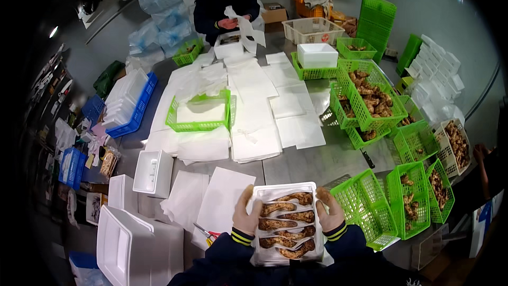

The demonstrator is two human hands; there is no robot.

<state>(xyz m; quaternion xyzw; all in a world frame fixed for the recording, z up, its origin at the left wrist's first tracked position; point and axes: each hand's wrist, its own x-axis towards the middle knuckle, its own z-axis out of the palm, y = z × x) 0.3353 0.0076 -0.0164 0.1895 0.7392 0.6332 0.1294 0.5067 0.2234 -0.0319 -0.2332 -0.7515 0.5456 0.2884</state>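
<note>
A white foam box [283, 186] lies before me at the table's near edge, between my two hands. Inside it, several long brown mushrooms [296, 216] lie crosswise in a row, with strips of white paper between them. My left hand [246, 213], in a pale glove, is pressed against the box's left side. Against the right side rests my right hand [329, 211], gloved alike. Both hands grip the box near its upper half. Left of the box, red-handled scissors [205, 233] lie by a white paper sheet [225, 193].
Empty foam boxes [124, 243] stand at left. Green baskets [365, 206] line the right, several holding mushrooms [370, 95]. A black-handled knife [368, 159] lies nearby. White sheets [248, 95] and a green basket [201, 126] cover the middle. Across the table, a person [225, 8] handles paper.
</note>
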